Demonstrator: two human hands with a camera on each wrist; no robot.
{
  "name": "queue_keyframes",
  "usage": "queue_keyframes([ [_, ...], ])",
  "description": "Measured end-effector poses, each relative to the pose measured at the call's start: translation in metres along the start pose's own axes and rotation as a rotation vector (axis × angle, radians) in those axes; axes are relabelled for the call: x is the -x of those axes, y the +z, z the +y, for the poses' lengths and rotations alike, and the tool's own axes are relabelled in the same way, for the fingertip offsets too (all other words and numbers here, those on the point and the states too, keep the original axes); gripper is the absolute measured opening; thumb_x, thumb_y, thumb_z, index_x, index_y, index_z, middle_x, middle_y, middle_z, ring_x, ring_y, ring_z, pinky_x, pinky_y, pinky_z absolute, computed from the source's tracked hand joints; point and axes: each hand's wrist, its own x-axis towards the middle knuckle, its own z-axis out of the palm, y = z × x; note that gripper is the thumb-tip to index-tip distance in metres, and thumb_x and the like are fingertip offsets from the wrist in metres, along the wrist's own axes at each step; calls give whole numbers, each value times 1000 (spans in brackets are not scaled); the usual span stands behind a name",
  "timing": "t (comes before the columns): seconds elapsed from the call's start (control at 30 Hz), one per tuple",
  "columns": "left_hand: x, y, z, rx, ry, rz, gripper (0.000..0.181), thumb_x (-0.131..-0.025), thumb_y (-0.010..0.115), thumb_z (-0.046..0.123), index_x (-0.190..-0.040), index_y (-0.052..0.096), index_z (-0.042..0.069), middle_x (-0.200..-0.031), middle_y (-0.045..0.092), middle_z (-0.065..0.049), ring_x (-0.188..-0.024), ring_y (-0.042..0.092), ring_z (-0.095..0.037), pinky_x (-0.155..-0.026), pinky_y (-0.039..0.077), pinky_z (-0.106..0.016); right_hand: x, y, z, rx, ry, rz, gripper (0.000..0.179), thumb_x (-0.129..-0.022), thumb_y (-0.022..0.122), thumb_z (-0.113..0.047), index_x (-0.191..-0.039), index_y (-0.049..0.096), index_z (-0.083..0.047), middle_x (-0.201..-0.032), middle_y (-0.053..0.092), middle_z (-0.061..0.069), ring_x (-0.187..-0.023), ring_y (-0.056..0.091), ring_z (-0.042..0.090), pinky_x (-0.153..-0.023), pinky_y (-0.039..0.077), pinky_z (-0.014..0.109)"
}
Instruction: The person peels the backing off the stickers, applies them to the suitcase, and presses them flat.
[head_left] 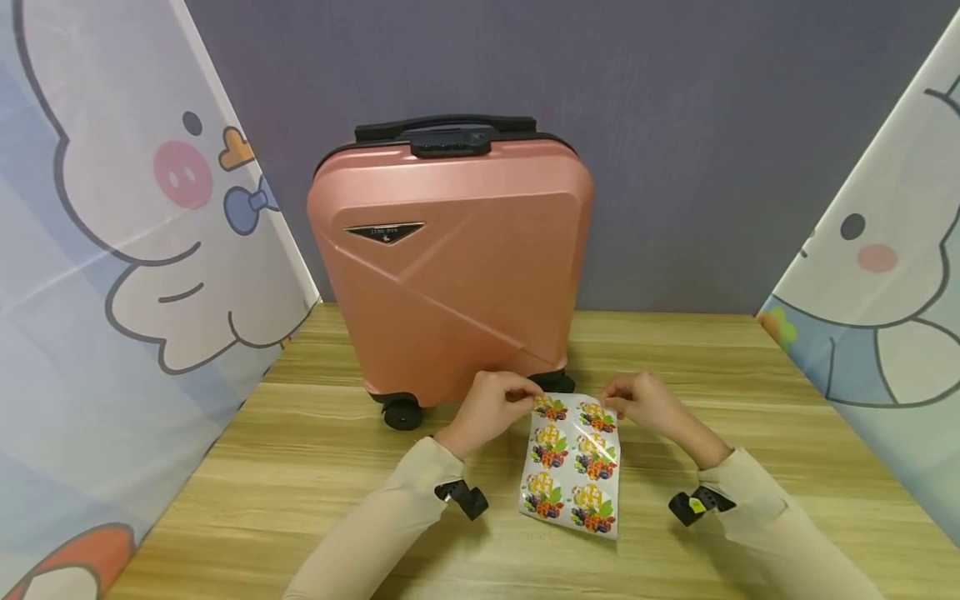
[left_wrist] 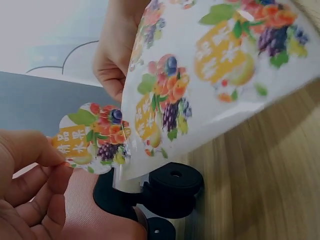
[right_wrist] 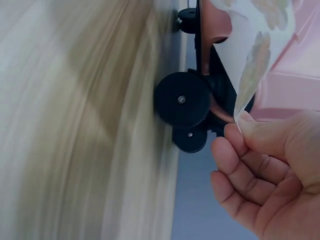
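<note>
A glossy white sticker sheet (head_left: 567, 467), printed with several fruit pictures in two columns, is held up in front of the suitcase. My left hand (head_left: 491, 407) pinches the edge of one fruit sticker (left_wrist: 95, 137) between thumb and finger; in the left wrist view that sticker sticks out past the sheet's edge, its far side still touching the sheet. With thumb and forefinger, my right hand (head_left: 647, 404) grips the sheet's upper right corner. In the right wrist view the sheet's pale back (right_wrist: 262, 50) shows, and its other fingers are loosely curled.
Just behind the hands stands a pink hard-shell suitcase (head_left: 457, 275) with a black top handle (head_left: 446, 125) and black wheels (head_left: 402, 412). Beneath is a wood-grain table (head_left: 300, 467). A grey wall (head_left: 675, 167) rises behind, with cartoon-printed cloths (head_left: 90, 275) at both sides.
</note>
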Motion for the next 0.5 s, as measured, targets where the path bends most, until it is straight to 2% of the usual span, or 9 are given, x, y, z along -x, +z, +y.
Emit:
queue_keyframes([
  [0.23,-2,0,-7,61,-76,17,10,-87,72,0,-91,79,5,-88,75,-4,-71,64,-7,-65,52,-20,5,0,14,5,13,18,9,-89,68,5,-82,71,0,-67,65,-1,-56,60,17,-49,46,24],
  [0.4,-2,-1,-9,124,-138,-5,9,-87,73,2,-92,79,5,-89,76,-4,-75,67,-6,-67,54,-21,7,1,21,-17,46,-9,8,-90,67,5,-83,71,2,-69,66,1,-57,61,16,-51,50,25],
  [0.5,-2,-1,-10,140,-152,-7,9,-87,73,2,-93,79,5,-89,76,-4,-76,68,-6,-69,55,-21,9,3,29,2,60,-38,8,-90,67,4,-83,70,1,-72,66,1,-59,59,12,-53,50,25],
])
